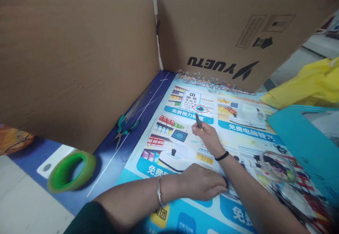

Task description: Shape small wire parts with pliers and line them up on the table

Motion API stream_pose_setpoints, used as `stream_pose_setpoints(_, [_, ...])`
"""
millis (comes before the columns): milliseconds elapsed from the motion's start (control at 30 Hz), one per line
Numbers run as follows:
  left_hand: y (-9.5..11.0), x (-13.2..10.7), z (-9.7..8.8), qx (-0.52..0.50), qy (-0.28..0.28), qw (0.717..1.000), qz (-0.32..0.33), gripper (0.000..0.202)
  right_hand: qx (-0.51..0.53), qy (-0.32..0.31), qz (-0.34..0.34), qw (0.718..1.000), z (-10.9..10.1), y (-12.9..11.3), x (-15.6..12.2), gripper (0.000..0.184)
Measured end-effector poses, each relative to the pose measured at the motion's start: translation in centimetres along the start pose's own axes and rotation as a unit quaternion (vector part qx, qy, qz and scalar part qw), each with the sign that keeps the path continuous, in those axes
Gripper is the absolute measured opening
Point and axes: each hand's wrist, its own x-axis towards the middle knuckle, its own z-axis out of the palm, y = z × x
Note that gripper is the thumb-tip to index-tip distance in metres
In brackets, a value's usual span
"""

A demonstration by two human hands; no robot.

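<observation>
My right hand (207, 136) is closed around a small dark pointed tool (198, 120), its tip close to a thin wire loop (201, 109) lying on the printed poster (238, 128). The hand reaches forward over the poster; a black band sits on its wrist. My left hand (202, 183) lies low across my right forearm, fingers curled and pressing on a small dark thing (226, 181) that I cannot make out. A silver bangle circles the left wrist.
Teal-handled pliers (122, 129) and thin straight wires (140, 103) lie at the left by the cardboard wall (79, 57). A green tape roll (71, 171) sits front left. A second cardboard box (225, 25) stands behind. Clear wire coils (278, 165), a teal folder (299, 138) and a yellow bag (309, 82) are on the right.
</observation>
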Motion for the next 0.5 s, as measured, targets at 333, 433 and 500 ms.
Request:
stream_pose_setpoints(333, [-0.2, 0.7, -3.5, -0.093, 0.244, 0.962, -0.08, 0.02, 0.022, 0.015, 0.0, 1.0, -0.2, -0.5, -0.1, 0.024])
stream_pose_setpoints(433, [-2.5, 0.8, -5.7, -0.097, 0.351, 0.916, -0.169, 0.016, 0.03, 0.016, -0.011, 0.999, -0.2, -0.2, 0.0, 0.023])
stream_pose_setpoints(500, [-4.4, 0.9, -6.3, -0.092, 0.393, 0.888, -0.221, 0.02, 0.033, 0.019, -0.007, 0.999, -0.1, -0.1, 0.0, 0.023])
